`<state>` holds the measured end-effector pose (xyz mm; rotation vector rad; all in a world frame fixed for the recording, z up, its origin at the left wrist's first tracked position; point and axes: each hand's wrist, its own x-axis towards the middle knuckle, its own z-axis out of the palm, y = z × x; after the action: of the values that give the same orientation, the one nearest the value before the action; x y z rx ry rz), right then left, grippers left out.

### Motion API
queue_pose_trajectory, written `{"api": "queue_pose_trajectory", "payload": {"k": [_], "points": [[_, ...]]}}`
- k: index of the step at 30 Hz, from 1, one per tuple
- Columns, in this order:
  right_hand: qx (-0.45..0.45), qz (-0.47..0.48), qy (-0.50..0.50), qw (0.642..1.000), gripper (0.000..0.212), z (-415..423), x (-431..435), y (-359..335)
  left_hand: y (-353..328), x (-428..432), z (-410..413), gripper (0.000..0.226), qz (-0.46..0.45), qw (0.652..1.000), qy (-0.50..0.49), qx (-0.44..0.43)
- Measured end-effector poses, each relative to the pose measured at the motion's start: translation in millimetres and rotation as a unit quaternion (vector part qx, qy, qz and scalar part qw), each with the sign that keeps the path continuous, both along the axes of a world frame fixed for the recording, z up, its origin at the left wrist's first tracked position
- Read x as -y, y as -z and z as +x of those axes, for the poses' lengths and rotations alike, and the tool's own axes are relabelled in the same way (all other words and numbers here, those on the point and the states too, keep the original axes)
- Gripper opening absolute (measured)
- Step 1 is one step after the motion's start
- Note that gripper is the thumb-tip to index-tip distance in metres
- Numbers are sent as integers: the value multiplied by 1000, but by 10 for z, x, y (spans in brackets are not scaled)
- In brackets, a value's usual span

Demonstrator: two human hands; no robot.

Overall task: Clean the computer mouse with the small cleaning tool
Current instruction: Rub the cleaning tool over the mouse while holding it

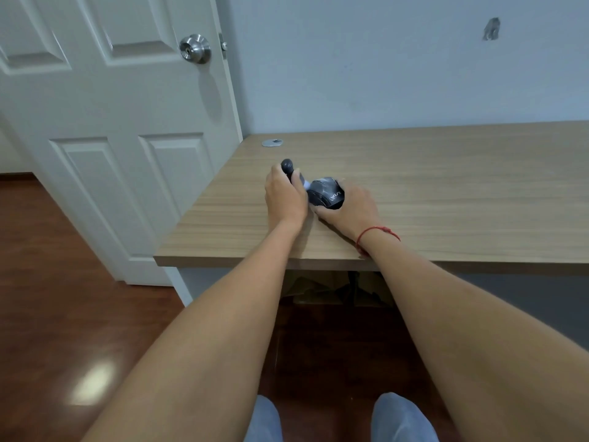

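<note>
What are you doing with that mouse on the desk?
A person sits at a wooden desk cleaning a dark computer mouse. The right hand grips the mouse to keep it in place on the desktop. The left hand holds a small cleaning tool with a rounded dark top, and its pale tip touches the mouse's left side. There is a red string around the right wrist.

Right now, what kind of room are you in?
Probably a home office or bedroom: a light wooden desk with a round cable hole, a white panelled door with a silver knob, and a dark wood floor.
</note>
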<state>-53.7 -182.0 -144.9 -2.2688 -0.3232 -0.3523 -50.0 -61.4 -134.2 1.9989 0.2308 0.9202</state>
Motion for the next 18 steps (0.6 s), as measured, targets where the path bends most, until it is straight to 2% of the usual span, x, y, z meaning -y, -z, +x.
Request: {"api": "queue_pose_trajectory", "payload": {"k": [4,6,11,16,18], "points": [[-11,1,10,1000,44,25,3,2,-48,81,-57,21,-10,994,45,96],[-19,4,12,1000,42,40,-1,11,-41,83,-66,20,-7,995,51,90],[-14,-2,7,1000,56,48,-3,31,13,-37,6,18,-2,1000,-6,15],[-17,0,5,1000,51,44,-2,27,-42,46,-36,20,-24,995,42,90],[-14,-2,3,1000,47,25,-4,5,-37,47,-38,20,-4,995,55,88]]}}
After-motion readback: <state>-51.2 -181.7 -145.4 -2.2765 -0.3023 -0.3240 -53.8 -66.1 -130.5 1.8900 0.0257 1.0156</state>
